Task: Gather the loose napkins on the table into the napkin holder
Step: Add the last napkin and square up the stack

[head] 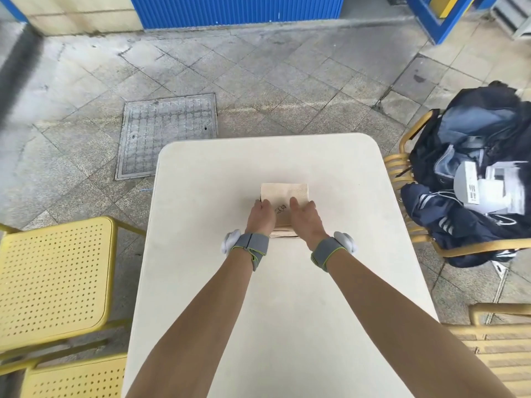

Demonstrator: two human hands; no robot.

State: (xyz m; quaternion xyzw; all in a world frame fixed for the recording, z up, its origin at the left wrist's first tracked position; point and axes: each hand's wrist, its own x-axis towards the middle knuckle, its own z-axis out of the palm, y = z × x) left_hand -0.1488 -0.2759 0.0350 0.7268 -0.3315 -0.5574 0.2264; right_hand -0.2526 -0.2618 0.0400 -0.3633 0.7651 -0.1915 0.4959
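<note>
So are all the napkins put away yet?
Nearly. No loose napkins show on the table. The napkins sit in one stack, with the left hand and right hand pressing on it. The holder is hidden, so I cannot tell if they're fully in.

This looks like an outdoor café or canteen terrace. A cream, round-cornered plastic bench (287, 282) stands on grey stone paving (258, 81) with a square metal drain cover (168, 135) set into it. Perforated yellow metal chairs (54, 280) and a yellow slatted chair (402, 179) holding a dark blue backpack (471, 133) surround it. Behind runs a blue corrugated wall panel (235, 10).
</note>
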